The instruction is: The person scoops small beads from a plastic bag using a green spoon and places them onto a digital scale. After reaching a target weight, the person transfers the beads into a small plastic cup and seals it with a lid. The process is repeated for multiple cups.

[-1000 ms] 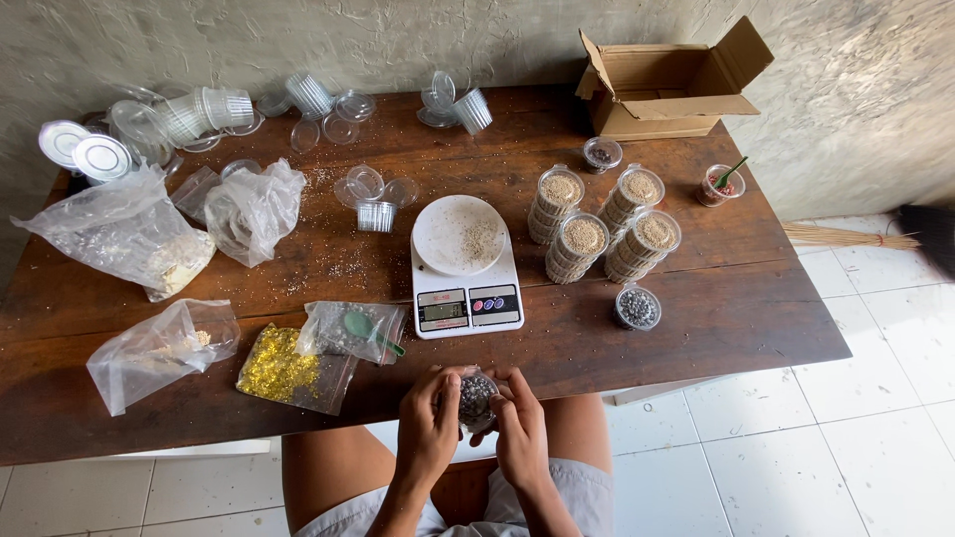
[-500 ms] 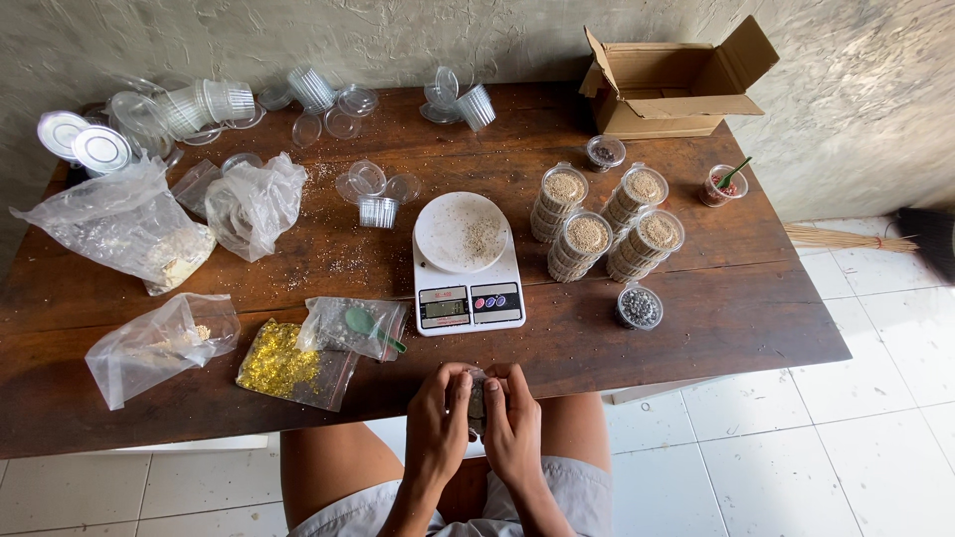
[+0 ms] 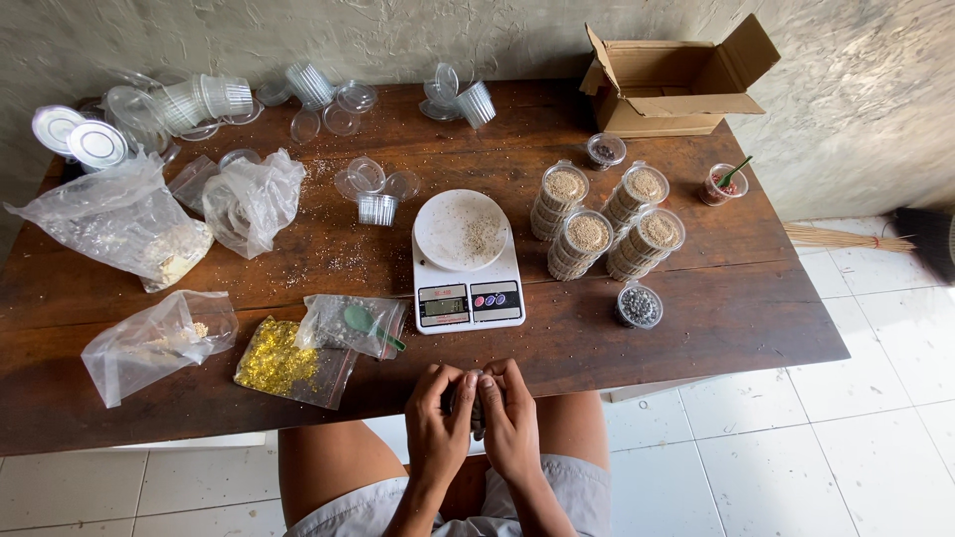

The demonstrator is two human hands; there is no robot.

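A person sits at a long dark wooden worktop, seen from above. The left hand and right hand are pressed together just below the worktop's near edge, over the lap, both grips clamped on a small clear plastic container with dark contents; most of it is hidden between the fingers.

The white digital kitchen scale sits straight ahead of the hands, with loose grains on its round plate. Right of the scale stand four stacks of filled clear lidded cups; a single small clear cup of dark beads lies near them, closer to the near edge. Left of the scale lie a clear bag holding a green spoon and a clear bag of gold flakes.

Risks, as a judgement: the container is held off the worktop, so a slip would likely spill it onto the lap or the white tiled floor. The gold-flake bag lies near the edge and could be brushed off.

Open room lies on the bare strip in front of the scale and to the far right of it.
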